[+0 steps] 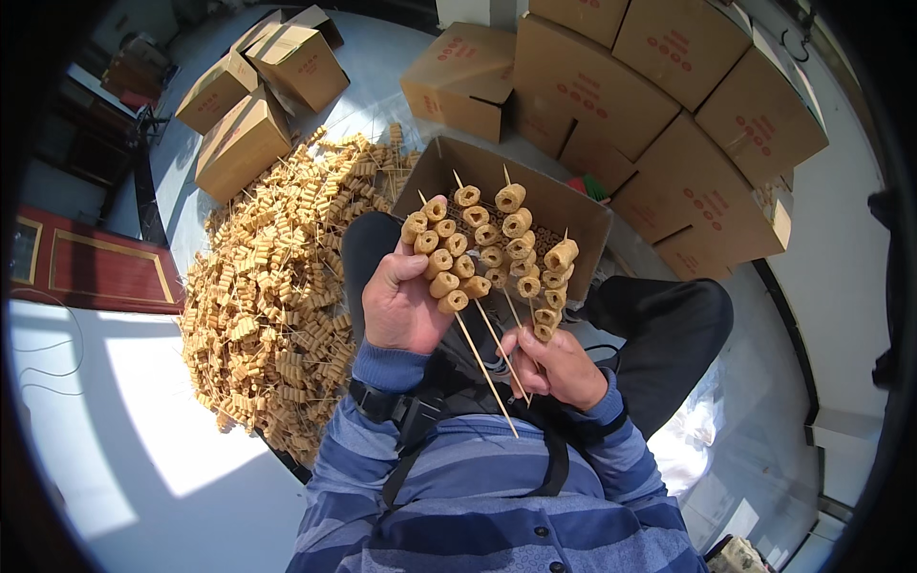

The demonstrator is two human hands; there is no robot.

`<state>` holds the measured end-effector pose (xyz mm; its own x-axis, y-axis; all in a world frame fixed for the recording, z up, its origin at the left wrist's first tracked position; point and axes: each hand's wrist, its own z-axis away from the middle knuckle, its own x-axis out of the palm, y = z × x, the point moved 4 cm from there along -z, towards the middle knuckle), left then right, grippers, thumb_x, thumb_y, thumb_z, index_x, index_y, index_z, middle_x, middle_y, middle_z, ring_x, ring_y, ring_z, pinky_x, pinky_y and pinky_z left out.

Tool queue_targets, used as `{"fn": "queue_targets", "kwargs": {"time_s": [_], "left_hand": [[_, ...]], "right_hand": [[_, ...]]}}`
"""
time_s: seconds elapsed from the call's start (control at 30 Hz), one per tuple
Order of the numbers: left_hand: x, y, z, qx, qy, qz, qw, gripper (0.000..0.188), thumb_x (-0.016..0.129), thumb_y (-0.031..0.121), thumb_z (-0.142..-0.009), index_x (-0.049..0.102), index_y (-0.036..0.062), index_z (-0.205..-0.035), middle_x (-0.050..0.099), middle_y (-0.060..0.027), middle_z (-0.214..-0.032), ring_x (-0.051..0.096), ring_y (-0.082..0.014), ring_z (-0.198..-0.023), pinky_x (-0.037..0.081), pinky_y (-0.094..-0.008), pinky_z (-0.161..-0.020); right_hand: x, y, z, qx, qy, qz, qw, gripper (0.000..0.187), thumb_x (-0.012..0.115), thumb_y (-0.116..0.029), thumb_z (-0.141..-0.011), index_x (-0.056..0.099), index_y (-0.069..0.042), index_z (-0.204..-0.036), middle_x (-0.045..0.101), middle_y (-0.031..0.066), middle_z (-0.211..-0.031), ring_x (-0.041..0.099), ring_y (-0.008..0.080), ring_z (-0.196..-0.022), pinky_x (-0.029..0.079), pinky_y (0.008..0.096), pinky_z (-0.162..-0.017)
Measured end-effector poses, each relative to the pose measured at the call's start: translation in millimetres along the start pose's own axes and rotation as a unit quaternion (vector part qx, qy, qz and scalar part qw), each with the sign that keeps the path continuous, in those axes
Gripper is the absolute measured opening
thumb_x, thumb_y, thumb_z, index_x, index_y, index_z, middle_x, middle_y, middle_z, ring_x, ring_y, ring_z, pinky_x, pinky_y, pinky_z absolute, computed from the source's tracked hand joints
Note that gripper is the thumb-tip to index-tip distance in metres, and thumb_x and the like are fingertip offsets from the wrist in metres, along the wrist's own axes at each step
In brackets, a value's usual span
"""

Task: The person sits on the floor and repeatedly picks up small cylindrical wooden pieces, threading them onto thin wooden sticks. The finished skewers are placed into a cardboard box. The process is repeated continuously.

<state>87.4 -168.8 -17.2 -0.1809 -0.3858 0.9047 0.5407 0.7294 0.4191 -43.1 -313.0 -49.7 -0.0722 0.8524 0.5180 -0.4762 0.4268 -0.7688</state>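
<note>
My left hand (406,310) is closed on skewers of hollow golden-brown rolls (444,285), its thumb against the rolls. The bare wooden sticks slant down toward my lap. My right hand (562,368) pinches the lower sticks of more skewers of rolls (554,298), which stand beside the first ones with their pointed tips up. How the middle skewers are shared between the hands is hard to make out. Just beyond my hands stands an open cardboard box (578,212), with rows of rolls partly visible inside behind the held skewers.
A big heap of skewered rolls (272,315) lies on the floor at my left. Cartons (244,134) sit beyond it, and stacked cartons (659,153) rise at the far right. My bent legs (659,310) flank the open box. A white plastic bag (693,430) lies at right.
</note>
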Motion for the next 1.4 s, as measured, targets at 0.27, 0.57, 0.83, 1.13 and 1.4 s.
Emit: {"fn": "queue_targets", "kwargs": {"time_s": [0.27, 0.57, 0.83, 1.13, 1.4], "left_hand": [[-3.5, -12.0, 1.3, -0.025, 0.035, 0.024, 0.999, 0.07, 0.05, 0.02, -0.087, 0.035, -0.0019, -0.152, 0.043, -0.0242, -0.152, 0.044, -0.0418, -0.139, 0.032, -0.0566, -0.118], [-13.0, -4.9, 7.4, -0.034, -0.008, 0.063, 0.997, 0.065, 0.055, 0.023, -0.09, 0.039, -0.0046, -0.147, 0.052, -0.0202, -0.145, 0.052, -0.035, -0.132, 0.039, -0.0488, -0.114], [-25.5, 5.9, 3.5, -0.023, -0.008, -0.014, 1.0, 0.08, 0.061, 0.024, -0.081, 0.034, -0.0038, -0.151, 0.054, -0.0182, -0.139, 0.055, -0.0348, -0.128, 0.043, -0.0527, -0.11], [-27.7, -9.0, 7.4, -0.042, 0.051, -0.018, 0.998, 0.081, 0.059, 0.021, -0.079, 0.032, -0.0065, -0.151, 0.048, -0.0241, -0.147, 0.049, -0.0395, -0.135, 0.038, -0.0535, -0.115], [-23.0, -14.6, 5.4, -0.084, -0.045, 0.041, 0.995, 0.085, 0.062, 0.023, -0.078, 0.032, -0.0074, -0.151, 0.038, -0.0296, -0.154, 0.04, -0.0419, -0.143, 0.03, -0.0534, -0.121]], "right_hand": [[2.4, 5.2, -0.6, 0.044, -0.053, -0.031, 0.997, 0.041, 0.037, -0.034, -0.111, 0.058, 0.002, -0.11, 0.041, -0.0033, -0.051, 0.04, 0.0082, -0.044, 0.05, 0.0279, -0.056], [5.5, 6.7, -5.7, 0.038, -0.081, -0.007, 0.996, 0.043, 0.035, -0.035, -0.111, 0.053, 0.003, -0.123, 0.054, 0.001, -0.056, 0.053, 0.0106, -0.05, 0.053, 0.0291, -0.067], [2.8, 1.5, -8.9, 0.016, -0.003, 0.022, 1.0, 0.052, 0.031, -0.042, -0.112, 0.047, 0.001, -0.136, 0.061, 0.0027, -0.077, 0.061, 0.0114, -0.068, 0.052, 0.0251, -0.067], [-2.6, -2.5, -5.1, 0.048, -0.051, 0.054, 0.996, 0.055, 0.034, -0.044, -0.111, 0.05, 0.004, -0.132, 0.036, -0.0047, -0.056, 0.033, 0.0066, -0.045, 0.03, 0.023, -0.044], [0.2, 4.6, -4.7, 0.094, -0.118, -0.012, 0.989, 0.053, 0.034, -0.045, -0.111, 0.052, -0.002, -0.135, 0.033, -0.0067, -0.056, 0.027, 0.0042, -0.045, 0.025, 0.0213, -0.042]]}}
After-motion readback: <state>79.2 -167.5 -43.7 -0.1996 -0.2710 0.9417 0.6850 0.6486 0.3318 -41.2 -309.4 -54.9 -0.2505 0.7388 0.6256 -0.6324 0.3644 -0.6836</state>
